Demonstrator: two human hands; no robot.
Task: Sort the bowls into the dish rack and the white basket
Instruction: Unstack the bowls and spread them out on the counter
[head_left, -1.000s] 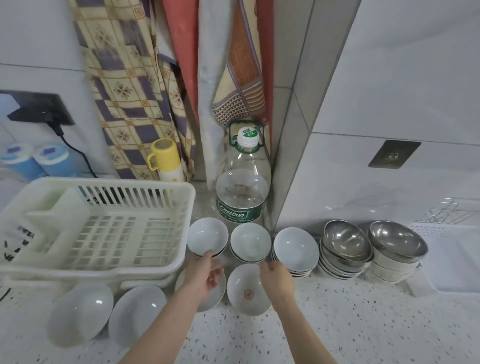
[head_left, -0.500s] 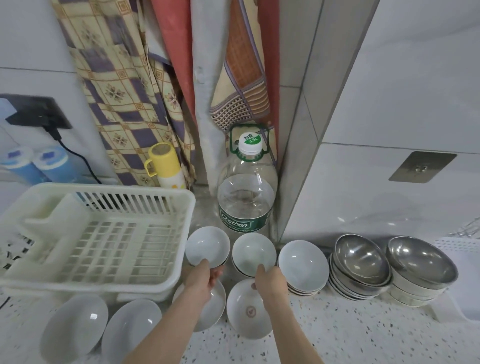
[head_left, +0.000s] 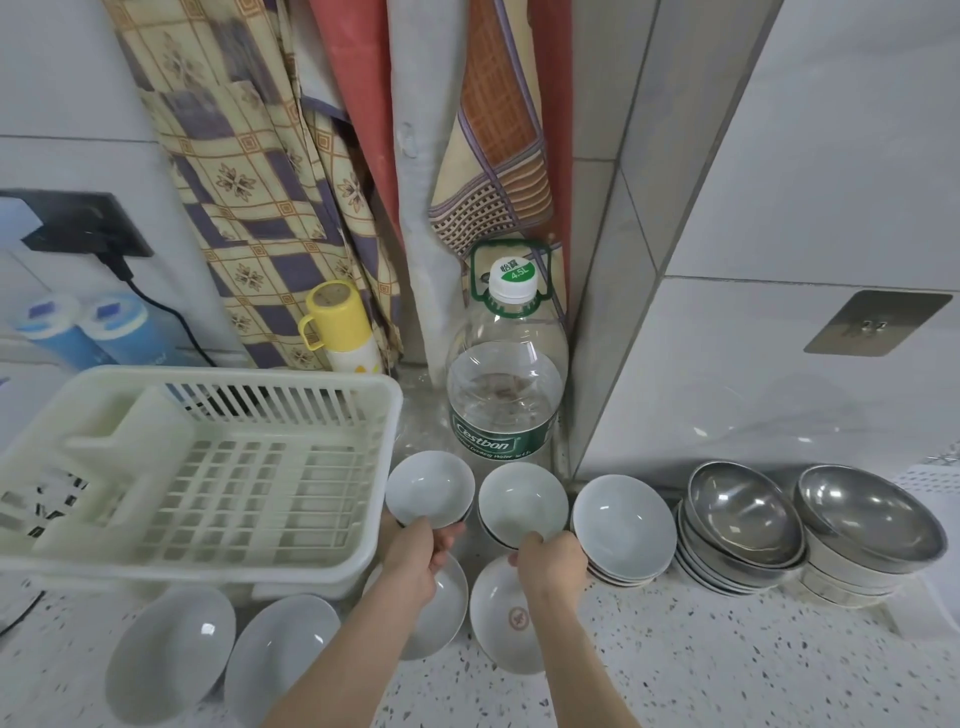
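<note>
My left hand grips the near rim of a small white bowl beside the cream dish rack. My right hand holds the near rim of a second small white bowl in front of the water bottle. A stack of white bowls sits to the right. Two shallow white bowls lie under my hands. Two more white bowls lean below the rack. Two stacks of steel bowls stand at the right. The white basket's edge peeks in at far right.
A large clear water bottle stands against the wall corner behind the bowls. A yellow-capped flask sits behind the rack. Curtains hang above. A black plug and cable are at the left wall. The speckled counter spreads in front.
Both hands have moved forward from the shallow bowls to the rims of the two small bowls behind them. The camera has shifted left, pushing the basket almost out of view.
</note>
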